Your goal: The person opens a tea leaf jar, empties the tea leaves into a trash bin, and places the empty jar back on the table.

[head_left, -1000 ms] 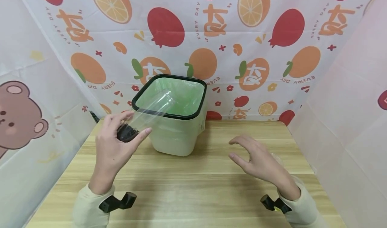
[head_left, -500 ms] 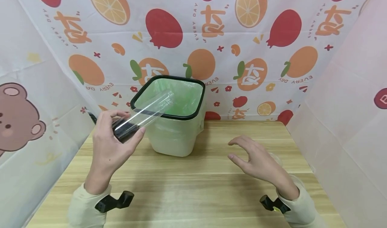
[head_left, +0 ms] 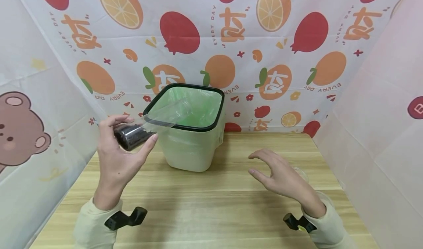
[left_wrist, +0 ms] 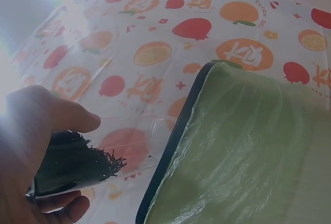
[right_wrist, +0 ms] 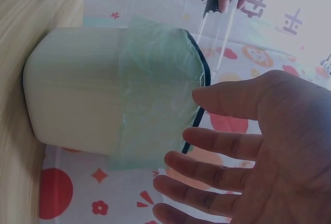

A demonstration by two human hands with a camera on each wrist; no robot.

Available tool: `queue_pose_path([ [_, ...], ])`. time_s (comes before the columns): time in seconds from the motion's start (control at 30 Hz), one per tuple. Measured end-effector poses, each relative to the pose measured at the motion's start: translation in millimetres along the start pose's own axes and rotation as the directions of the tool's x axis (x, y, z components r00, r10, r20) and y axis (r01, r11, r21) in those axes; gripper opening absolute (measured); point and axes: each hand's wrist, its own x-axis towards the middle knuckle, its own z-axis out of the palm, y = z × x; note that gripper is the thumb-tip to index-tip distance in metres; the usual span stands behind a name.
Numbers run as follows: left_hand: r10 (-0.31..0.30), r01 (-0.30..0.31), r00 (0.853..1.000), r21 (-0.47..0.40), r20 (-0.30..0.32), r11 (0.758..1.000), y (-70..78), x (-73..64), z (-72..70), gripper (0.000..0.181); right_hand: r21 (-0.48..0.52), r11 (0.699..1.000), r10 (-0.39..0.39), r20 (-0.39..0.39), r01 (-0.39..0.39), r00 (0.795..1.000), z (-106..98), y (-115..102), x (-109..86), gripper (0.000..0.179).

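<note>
My left hand (head_left: 115,157) grips the lower end of a clear plastic cylinder (head_left: 165,114), its thumb on the near side. Dark, thin, dry shreds (left_wrist: 77,162) fill the held end, looking like loose tea leaves. The cylinder leans over the near left rim of a cream trash bin (head_left: 188,150), its far end lower right above the opening. A green plastic bag (head_left: 206,102) lines the bin under a black rim. To the right of the bin, my right hand (head_left: 281,173) hovers with fingers spread and loosely bent, holding nothing.
On the wood-grain table (head_left: 205,212), a clear round lid-like piece (head_left: 301,173) is partly hidden behind the right hand. A fruit-print cloth (head_left: 248,39) hangs behind the bin, and pale cloths close off both sides.
The left hand has shifted slightly left, and the cylinder's held end has swung left and up, so it lies flatter. The right hand has barely moved.
</note>
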Motion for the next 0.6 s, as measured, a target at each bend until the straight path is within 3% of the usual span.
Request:
queue_pose_path([
  [0.33,0.015,-0.019,0.999,-0.143,-0.028,0.99,-1.5,2.6,1.5,0.081,0.005,1.0,0.002,-0.002,-0.002,1.0,3.6,2.3,-1.1,0.034],
  [0.6,-0.013,-0.005,0.996,-0.202,-0.084,0.979,1.0,3.7,2.6,0.067,0.011,1.0,-0.006,-0.008,0.006,1.0,5.5,4.7,-3.1,0.034],
])
